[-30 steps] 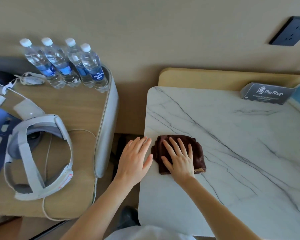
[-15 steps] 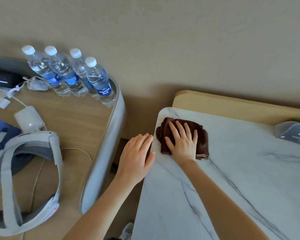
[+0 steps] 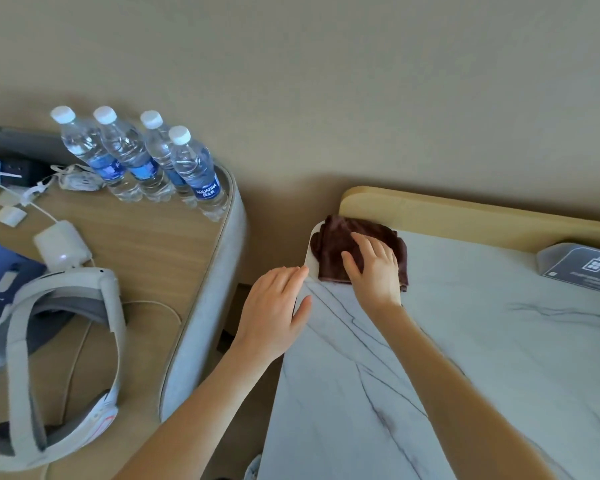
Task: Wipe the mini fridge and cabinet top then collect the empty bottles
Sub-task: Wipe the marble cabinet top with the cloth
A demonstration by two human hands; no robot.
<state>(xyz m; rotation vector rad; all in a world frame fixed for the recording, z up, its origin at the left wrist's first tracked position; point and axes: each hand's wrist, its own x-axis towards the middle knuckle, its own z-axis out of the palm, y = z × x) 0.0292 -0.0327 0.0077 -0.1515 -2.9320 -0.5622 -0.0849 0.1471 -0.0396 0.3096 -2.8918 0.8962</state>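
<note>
A folded dark brown cloth (image 3: 340,244) lies at the far left corner of the white marble cabinet top (image 3: 465,341). My right hand (image 3: 373,268) presses flat on the cloth, fingers spread. My left hand (image 3: 274,310) rests open on the marble top's left edge, just beside the cloth, holding nothing. Several clear water bottles (image 3: 142,157) with white caps and blue labels stand in a row at the back right corner of the wooden table (image 3: 153,247) on the left.
On the wooden table lie a white headset with a strap (image 3: 59,351), a white charger with cable (image 3: 63,249), a blue flat item (image 3: 0,282) and small adapters. A grey sign card (image 3: 582,268) stands at the marble top's back right. A beige wall rises behind.
My right hand has pushed the cloth away from me, from the middle of the marble's left side up into its far left corner. My left hand followed along the left edge.
</note>
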